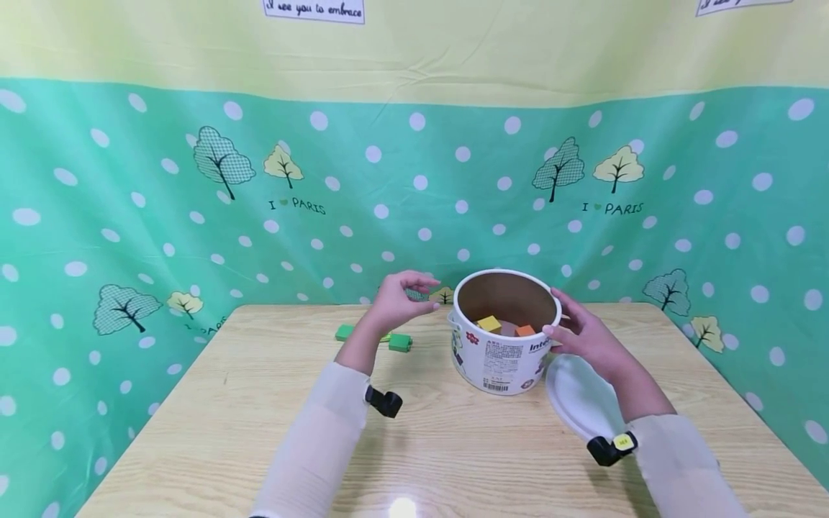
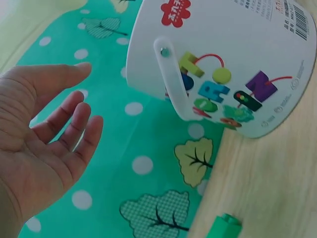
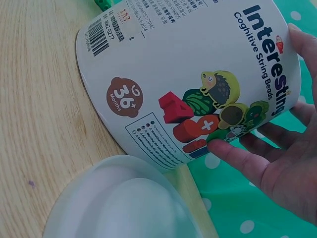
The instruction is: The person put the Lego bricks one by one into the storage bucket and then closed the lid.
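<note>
Lying flat-looking on the counter (image 1: 453,439), the pale lid (image 1: 583,392) is sitting nearest, right of centre in the lower half of the frame, partly behind the right forearm. Just beyond it the white tub (image 1: 501,363) is standing right of centre, mouth upward. The right hand (image 1: 586,334) is grasping its right side, thumb and forefinger at the rim, other fingers spreading along the printed wall. The wall is looking stiff and smooth, probably light but somewhat slippery, so the firm rim is offering the surest hold; the hinged handle (image 2: 173,79) on the left side is hanging down, likely swinging loose if taken alone. Inside, a yellow block (image 1: 489,324) and an orange block (image 1: 525,331) are showing, hard-looking and apt to slide if the tub is tipping. Left of it, the left hand (image 1: 401,296) is hovering released, fingers gently bent. Green blocks (image 1: 400,342) are lying below that hand, and a dotted curtain (image 1: 414,230) is hanging farthest back.
</note>
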`<state>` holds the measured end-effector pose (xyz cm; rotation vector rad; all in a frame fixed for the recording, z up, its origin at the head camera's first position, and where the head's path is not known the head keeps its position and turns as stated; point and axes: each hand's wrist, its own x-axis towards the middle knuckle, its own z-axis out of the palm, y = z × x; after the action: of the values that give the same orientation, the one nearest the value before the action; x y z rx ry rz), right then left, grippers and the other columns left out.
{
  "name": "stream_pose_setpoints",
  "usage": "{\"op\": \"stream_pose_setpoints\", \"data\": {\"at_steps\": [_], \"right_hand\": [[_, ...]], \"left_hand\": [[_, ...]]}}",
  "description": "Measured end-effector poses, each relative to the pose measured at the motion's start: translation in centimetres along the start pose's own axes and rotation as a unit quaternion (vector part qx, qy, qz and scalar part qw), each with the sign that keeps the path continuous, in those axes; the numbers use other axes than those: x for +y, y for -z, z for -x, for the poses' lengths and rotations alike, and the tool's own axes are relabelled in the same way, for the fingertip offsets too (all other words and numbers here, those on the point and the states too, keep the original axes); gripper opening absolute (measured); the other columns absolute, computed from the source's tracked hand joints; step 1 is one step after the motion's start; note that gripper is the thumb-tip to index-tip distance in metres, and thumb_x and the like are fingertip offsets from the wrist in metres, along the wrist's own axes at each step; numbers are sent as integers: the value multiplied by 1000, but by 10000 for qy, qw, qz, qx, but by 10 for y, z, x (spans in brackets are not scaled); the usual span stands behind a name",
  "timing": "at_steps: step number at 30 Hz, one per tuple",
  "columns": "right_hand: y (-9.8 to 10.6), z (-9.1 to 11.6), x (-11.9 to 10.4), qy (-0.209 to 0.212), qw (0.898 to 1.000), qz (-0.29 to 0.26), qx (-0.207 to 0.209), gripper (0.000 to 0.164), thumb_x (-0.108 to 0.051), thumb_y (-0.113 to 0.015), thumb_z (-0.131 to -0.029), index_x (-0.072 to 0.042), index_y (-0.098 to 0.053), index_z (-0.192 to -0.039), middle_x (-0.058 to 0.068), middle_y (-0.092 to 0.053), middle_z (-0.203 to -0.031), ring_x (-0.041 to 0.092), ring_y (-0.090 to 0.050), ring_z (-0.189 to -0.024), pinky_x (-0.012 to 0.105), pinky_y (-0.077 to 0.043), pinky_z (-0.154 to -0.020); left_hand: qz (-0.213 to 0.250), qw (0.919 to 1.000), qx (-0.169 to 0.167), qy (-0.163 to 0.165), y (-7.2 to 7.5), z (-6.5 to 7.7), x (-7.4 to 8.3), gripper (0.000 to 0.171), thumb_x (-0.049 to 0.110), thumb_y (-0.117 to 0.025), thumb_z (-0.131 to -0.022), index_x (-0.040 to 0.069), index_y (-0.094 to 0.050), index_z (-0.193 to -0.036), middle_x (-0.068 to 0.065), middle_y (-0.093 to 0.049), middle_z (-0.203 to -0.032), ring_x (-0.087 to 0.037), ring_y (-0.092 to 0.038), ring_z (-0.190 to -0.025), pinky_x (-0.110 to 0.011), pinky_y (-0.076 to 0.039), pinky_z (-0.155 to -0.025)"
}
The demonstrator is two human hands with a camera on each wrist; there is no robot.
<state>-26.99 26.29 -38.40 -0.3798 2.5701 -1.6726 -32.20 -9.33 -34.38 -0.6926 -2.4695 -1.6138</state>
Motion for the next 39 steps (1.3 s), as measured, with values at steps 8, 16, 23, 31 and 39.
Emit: {"op": "stream_pose_setpoints", "data": {"at_steps": [8, 16, 23, 31, 39], "right_hand": [[0, 0, 1, -70, 10000, 27, 42, 90, -40, -69, -91, -29, -10, -158, 20, -21, -158, 46, -31, -137, 53, -51, -91], [0, 0, 1, -88, 9999, 65, 49, 90, -40, -68, -91, -28, -10, -158, 20, -21, -157, 47, -31, -137, 54, -50, -91], [-3, 0, 1, -52, 9999, 56, 75, 90, -39, -69, -91, -29, -10, -158, 20, -21, -158, 48, -31, -137, 55, -50, -91], [-2, 1, 2, 17, 10000, 31, 35, 88, -36, -68, -92, -26, -10, -158, 21, -21, -157, 48, -32, -136, 50, -53, -89], [-2, 1, -1, 140, 9999, -27, 8, 85, -31, -67, -93, -27, -11, -158, 22, -22, -156, 48, -33, -135, 50, -53, -88]], "left_hand": [[326, 9994, 109, 110, 10, 19, -17, 34, 10, -82, -79, 10, -73, -112, -4, -63, -116, -29, -57, -110, -35, -55, -87], [260, 9987, 354, 247, 21, 31, -30, 33, 11, -83, -78, 12, -74, -110, -6, -62, -117, -28, -57, -109, -36, -54, -89], [228, 9967, 659, 411, 37, 49, -41, 35, 8, -81, -78, 6, -71, -112, -10, -60, -119, -30, -56, -110, -37, -54, -89], [269, 9917, 1168, 472, 52, 64, -67, 35, 14, -83, -78, 3, -72, -110, -13, -60, -112, -29, -58, -103, -31, -55, -84], [207, 9864, 1293, 995, 69, 75, -93, 41, 12, -82, -79, 6, -69, -117, -9, -60, -117, -33, -53, -110, -29, -53, -86]]}}
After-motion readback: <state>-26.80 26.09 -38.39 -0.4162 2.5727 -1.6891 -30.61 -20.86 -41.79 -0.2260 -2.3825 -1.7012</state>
